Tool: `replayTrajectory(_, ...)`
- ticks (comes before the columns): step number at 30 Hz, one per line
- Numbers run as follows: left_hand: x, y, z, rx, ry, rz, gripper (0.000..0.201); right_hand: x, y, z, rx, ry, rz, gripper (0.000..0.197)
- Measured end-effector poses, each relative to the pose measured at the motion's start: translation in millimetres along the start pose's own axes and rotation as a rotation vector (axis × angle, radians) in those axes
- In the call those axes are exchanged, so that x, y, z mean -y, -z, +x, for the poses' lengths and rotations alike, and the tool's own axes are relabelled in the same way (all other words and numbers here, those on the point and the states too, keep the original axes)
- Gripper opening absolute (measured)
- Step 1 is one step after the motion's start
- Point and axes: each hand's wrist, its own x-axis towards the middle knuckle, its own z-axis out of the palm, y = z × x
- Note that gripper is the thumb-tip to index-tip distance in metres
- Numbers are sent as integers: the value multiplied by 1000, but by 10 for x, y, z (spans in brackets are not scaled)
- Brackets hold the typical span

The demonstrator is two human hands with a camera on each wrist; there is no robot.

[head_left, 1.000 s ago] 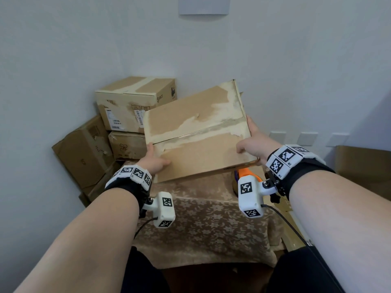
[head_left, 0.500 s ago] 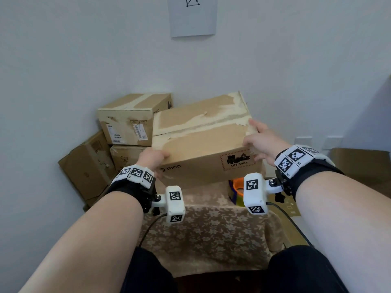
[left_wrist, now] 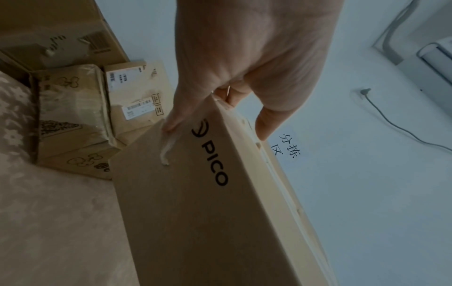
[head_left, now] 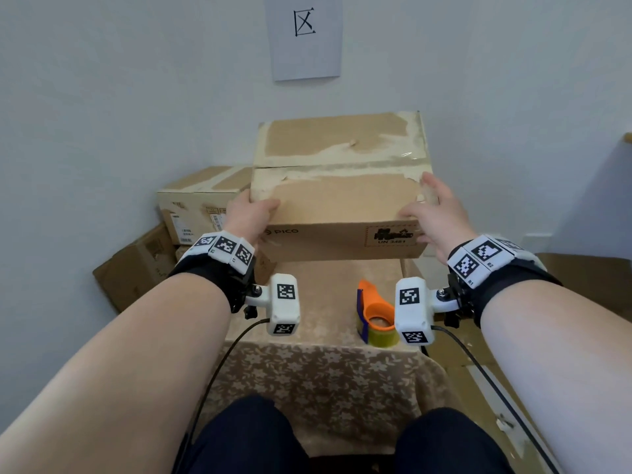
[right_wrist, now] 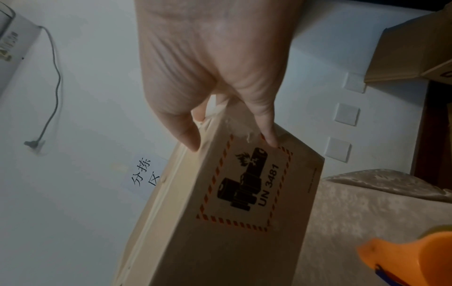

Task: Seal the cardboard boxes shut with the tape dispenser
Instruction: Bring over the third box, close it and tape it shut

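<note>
box lowered, level over table | tape dispenser now uncovered

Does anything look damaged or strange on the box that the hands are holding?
Yes. The top of the PICO box is scarred: pale torn patches where old tape pulled off the paper, along the centre seam and edges. A torn strip hangs near the left hand.

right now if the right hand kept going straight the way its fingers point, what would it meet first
The right hand already grips the cardboard box at its right top corner, so the box is first. Past that corner lies only the white wall, though how far is unclear.
</note>
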Motion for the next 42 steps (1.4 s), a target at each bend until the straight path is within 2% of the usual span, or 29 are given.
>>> replayTrajectory(3, -28, -84, 170, 1, -29, -16, 29, -41, -42, 163, -11, 11, 7, 89)
replayTrajectory(8, 112, -276, 693, 24, -30, 58, 49, -280, -203, 613, -35, -37, 48, 81)
replayTrajectory(14, 658, -473, 1439, 14, 30, 167, 80, -735, -510, 1161, -23, -116, 6, 82)
replayTrajectory(18, 950, -559, 1804, 41, 76, 187, 79, -1058, -713, 1513, 11, -153, -31, 88)
replayTrajectory(25, 1290, -779, 2219, 68, 121, 233, 97, -1416, -904, 1870, 27, -201, -82, 81)
replayTrajectory(30, 1455, -896, 2438, 116, 165, 304, 92, -1587, -971, 2047, 8, -233, -115, 74)
replayTrajectory(33, 1461, -924, 2481, 145, 178, 376, 87, -1605, -1060, 2138, 76, -167, -209, 73)
replayTrajectory(36, 1542, -933, 2541, 176, 133, 535, 79, -1580, -1221, 2182, 170, -103, -388, 73)
replayTrajectory(38, 1587, -948, 2561, 180, 95, 643, 70, -1615, -1289, 2200, 171, -89, -446, 70)
replayTrajectory(42, 1598, -996, 2595, 171, 98, 737, 65, -1678, -1326, 2273, 150, -72, -539, 65)
